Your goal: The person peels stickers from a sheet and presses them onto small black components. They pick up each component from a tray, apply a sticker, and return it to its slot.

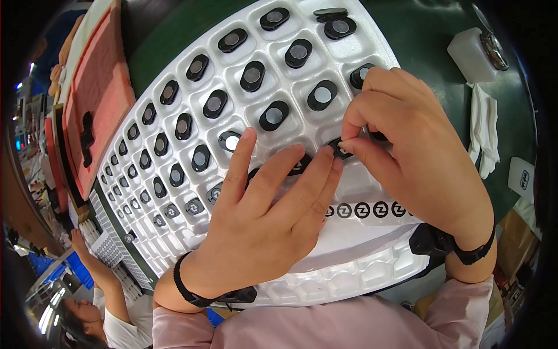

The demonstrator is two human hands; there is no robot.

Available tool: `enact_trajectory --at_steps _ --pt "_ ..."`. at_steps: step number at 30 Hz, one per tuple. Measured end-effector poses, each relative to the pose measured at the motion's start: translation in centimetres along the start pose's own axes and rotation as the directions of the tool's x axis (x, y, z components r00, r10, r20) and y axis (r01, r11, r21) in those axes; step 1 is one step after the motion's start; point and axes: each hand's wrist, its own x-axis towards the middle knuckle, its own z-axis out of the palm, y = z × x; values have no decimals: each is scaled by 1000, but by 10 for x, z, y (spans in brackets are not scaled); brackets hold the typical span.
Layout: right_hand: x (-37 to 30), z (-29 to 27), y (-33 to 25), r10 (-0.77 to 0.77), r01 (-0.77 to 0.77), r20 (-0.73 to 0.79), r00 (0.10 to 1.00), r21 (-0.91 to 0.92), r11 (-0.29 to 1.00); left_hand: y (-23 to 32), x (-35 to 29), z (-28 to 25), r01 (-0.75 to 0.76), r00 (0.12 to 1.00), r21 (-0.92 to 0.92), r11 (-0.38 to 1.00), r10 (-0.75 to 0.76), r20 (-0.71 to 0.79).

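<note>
A large white moulded tray (290,81) holds rows of small black oval parts (252,76), many with a silver disc on top. Several nearer ones carry a round black-and-white sticker (194,206) instead. My left hand (273,215) lies over the tray, fingers stretched and spread, with its middle fingertips against one black oval part (338,146). At that same part, my right hand (412,128) pinches with thumb and forefinger on what looks like a round sticker; the fingertips partly hide it. Close below my hands runs a strip of round black stickers (361,210).
Pink foam (99,93) stands at the left. On the green table (418,35) at the right are a white bottle with a metal top (474,55), a folded white cloth (484,128) and a white case (521,176). Another person (99,314) sits at lower left.
</note>
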Motion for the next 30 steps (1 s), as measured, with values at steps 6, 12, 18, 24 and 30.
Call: enact_trajectory --at_steps 6,12,18,24,30 --pt "1 0 -1 7 -7 4 1000 -2 1000 0 0 -1 5 1000 2 1000 -5 7" --pt "1 2 0 -8 8 -16 1000 -9 1000 1 1 -2 11 1000 13 1000 -11 22" --pt "1 1 1 -27 27 -8 1000 -28 999 1 2 -3 4 999 26 1000 -5 31" --pt "-9 -18 -32 162 -159 -48 986 74 985 1 2 -1 -4 1000 -11 1000 5 11" --pt "-29 -39 -45 -13 71 254 967 -222 972 -1 -1 1 6 1000 -15 1000 -7 -20"
